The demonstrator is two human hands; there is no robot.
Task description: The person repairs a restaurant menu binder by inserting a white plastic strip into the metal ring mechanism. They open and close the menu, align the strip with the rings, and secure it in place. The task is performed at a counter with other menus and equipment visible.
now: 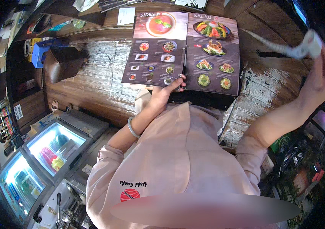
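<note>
Brown menu (191, 53) shows two pages — one left hand (166, 91) gripping.

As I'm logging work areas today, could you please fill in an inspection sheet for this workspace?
Surface: wooden counter, worn pale in patches.
Things in hand: menu, lying open; apparently a white cloth, blurred.
Clutter: brown box left of the menu; paper beyond its upper left corner.
Grips: left hand closed on the menu's lower edge, near the fold; right hand out to the right, holding the cloth.
Cables: nothing seen for certain.
Surroundings: lit, glass-topped cooler at lower left.
</note>
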